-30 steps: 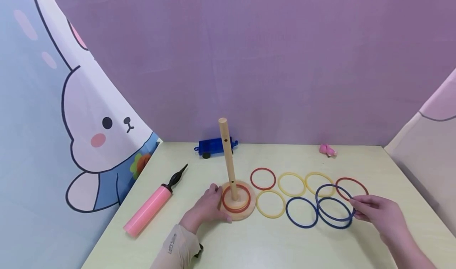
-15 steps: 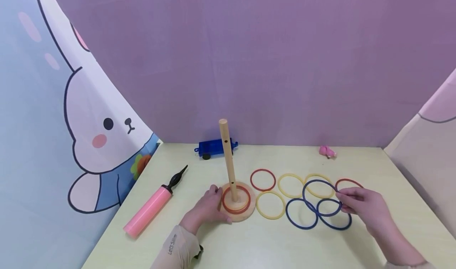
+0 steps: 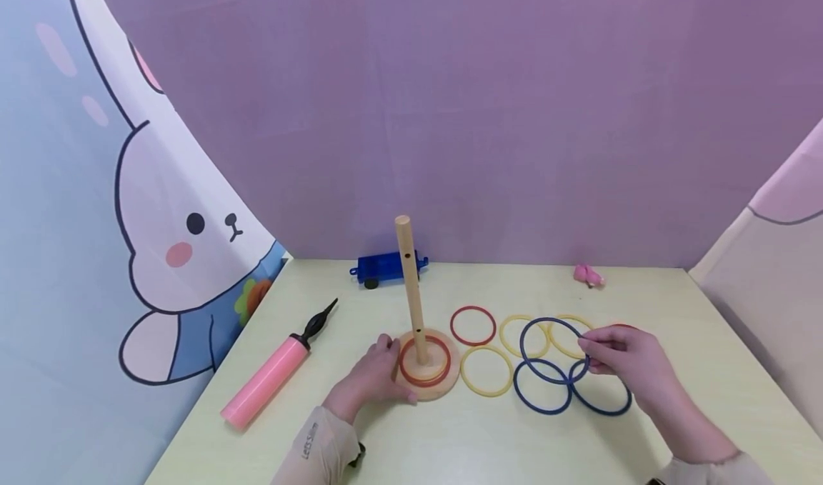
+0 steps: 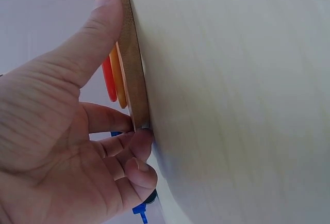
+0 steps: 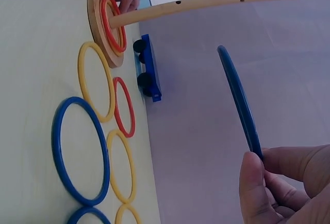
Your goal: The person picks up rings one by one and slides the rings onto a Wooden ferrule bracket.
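My left hand (image 3: 373, 372) holds the edge of the round wooden base (image 3: 454, 363) of a ring-toss stand, thumb and fingers at its rim. The upright wooden peg (image 3: 411, 285) rises from this base. A red ring (image 3: 426, 384) and a yellow-orange ring (image 4: 119, 79) lie around the peg's foot. My right hand (image 3: 633, 360) pinches a blue ring (image 5: 240, 97) between thumb and fingers. That ring is raised above the table, right of the stand, overlapping other rings in the head view. In the right wrist view it appears nearly edge-on.
Two blue rings (image 3: 546, 413), several yellow rings (image 3: 489, 395) and a red ring (image 3: 472, 307) lie right of the stand; another red ring is mostly hidden behind my right hand. A pink pump (image 3: 266, 383), blue toy cart (image 3: 379, 267) and small pink object (image 3: 588, 276) lie around.
My right hand has moved left with the blue ring, from above the rightmost rings towards the stand. The left hand has stayed at the base.
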Demonstrator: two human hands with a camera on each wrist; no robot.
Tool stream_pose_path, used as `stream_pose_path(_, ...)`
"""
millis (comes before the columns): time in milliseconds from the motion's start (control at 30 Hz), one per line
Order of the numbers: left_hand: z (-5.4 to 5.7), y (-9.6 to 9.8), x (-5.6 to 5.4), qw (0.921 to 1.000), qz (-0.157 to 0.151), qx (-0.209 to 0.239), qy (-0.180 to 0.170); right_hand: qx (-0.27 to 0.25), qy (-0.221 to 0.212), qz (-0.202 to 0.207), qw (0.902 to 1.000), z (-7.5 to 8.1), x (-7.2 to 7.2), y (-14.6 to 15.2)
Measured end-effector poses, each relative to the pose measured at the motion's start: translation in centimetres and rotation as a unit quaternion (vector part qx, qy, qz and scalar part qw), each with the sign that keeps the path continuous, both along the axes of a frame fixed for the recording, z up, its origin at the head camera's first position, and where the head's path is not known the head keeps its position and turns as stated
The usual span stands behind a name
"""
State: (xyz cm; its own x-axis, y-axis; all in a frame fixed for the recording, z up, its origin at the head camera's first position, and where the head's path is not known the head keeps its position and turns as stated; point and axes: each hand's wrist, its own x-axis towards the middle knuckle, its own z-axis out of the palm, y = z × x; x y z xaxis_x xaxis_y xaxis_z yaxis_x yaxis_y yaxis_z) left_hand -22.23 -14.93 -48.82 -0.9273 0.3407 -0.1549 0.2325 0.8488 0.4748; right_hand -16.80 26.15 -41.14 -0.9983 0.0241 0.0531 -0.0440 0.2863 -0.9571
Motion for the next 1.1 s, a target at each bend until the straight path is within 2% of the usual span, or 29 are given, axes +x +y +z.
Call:
stream_pose_path(733,-0.1,-0.1,0.0,0.9999,-0.009,0.005,0.006,-0.025,-0.018,0.069,0.9972,1.9,-0.9,-4.9)
stream_pose_path(1100,-0.1,-0.1,-0.1,1.0,-0.006,-0.003,0.007,-0.02,-0.022,0.088,0.9957,3.3,-1.2,-6.7)
